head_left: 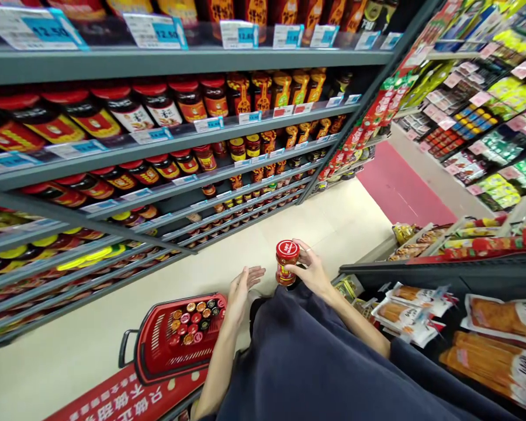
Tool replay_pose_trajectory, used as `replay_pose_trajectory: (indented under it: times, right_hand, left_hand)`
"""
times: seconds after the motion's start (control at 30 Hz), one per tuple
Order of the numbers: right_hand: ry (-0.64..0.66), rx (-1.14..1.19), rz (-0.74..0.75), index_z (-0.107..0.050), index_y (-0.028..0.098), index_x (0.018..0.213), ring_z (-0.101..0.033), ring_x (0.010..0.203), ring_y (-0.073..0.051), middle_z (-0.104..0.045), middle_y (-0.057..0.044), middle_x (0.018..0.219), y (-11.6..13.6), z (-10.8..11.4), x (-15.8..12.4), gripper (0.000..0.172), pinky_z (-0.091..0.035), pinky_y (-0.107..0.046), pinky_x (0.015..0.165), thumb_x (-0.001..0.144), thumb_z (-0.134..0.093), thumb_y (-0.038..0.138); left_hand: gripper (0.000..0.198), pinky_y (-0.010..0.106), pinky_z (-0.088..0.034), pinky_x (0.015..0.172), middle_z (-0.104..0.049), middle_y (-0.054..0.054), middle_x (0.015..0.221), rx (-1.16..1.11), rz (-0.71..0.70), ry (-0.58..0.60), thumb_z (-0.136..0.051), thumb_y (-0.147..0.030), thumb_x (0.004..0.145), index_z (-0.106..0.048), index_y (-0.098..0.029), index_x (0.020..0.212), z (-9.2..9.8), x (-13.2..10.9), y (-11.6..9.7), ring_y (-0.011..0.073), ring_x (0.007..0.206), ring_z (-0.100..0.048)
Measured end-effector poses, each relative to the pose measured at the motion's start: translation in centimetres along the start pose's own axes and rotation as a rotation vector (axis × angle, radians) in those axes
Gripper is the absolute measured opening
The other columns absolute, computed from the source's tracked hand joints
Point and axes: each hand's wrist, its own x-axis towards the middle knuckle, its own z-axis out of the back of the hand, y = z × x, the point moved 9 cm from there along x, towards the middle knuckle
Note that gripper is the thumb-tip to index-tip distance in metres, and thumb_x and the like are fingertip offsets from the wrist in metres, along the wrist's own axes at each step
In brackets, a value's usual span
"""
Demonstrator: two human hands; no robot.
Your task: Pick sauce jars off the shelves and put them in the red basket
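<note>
My right hand (312, 270) grips a small glass jar (284, 272) with a red lid from its right side, upright in front of my body. White lettering shows on the lid, and the label is red and yellow. My left hand (242, 286) is held apart, to the left of the jar, with its fingers stretched out and nothing in it. Below and left of that hand, a red shopping basket (158, 351) holds several jars (196, 317) with red, orange and dark lids.
Grey shelves (193, 64) packed with sauce jars and price tags run along the left. A black display bin (447, 275) with packaged food (495, 313) stands close on my right. Pale floor (333, 222) leads ahead to more shelves of bagged goods (473, 117).
</note>
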Motion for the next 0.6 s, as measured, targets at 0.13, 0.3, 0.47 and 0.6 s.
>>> replay_pose_trajectory:
  times: [0.13,0.3,0.47,0.6]
  right_hand:
    - [0.067,0.051,0.062,-0.05,0.023,0.149,-0.071,0.121,-0.025,-0.072,-0.01,0.134,0.1,2.4,2.8,0.084,-0.053,-0.044,0.112,0.075,-0.088,0.032]
    - [0.155,0.133,0.123,-0.052,0.022,0.148,-0.069,0.124,-0.025,-0.071,-0.011,0.136,0.2,8.0,6.8,0.082,-0.053,-0.042,0.112,0.075,-0.087,0.03]
    - [0.168,0.195,0.097,-0.053,0.023,0.148,-0.071,0.12,-0.025,-0.072,-0.01,0.133,-0.9,17.2,10.5,0.081,-0.054,-0.041,0.111,0.076,-0.086,0.029]
    - [0.184,0.205,0.075,-0.052,0.023,0.148,-0.069,0.123,-0.025,-0.069,-0.011,0.138,-1.2,24.0,13.4,0.082,-0.052,-0.042,0.112,0.075,-0.087,0.033]
  left_hand:
    - [0.048,0.044,-0.05,0.103,-0.081,0.013,0.101,-0.007,-0.062,-0.105,-0.069,-0.047,0.086,-0.074,-0.013,0.119,-3.6,-0.1,0.5,0.0281,0.103,-0.075]
    - [0.018,0.045,-0.05,0.105,-0.08,0.013,0.112,0.012,-0.097,-0.328,-0.061,-0.026,0.068,-0.076,-0.015,0.069,-9.6,2.0,1.8,0.0327,0.109,-0.074]
    - [0.014,0.046,-0.043,0.115,-0.08,0.011,0.08,0.039,-0.113,-0.387,-0.059,-0.021,0.062,-0.071,-0.016,0.06,-18.5,5.1,2.0,0.0333,0.117,-0.071]
    - [0.034,0.049,-0.048,0.109,-0.081,0.012,0.09,0.174,-0.122,-0.253,-0.064,-0.043,0.087,-0.075,-0.014,0.1,-27.5,7.8,0.5,0.0295,0.107,-0.075]
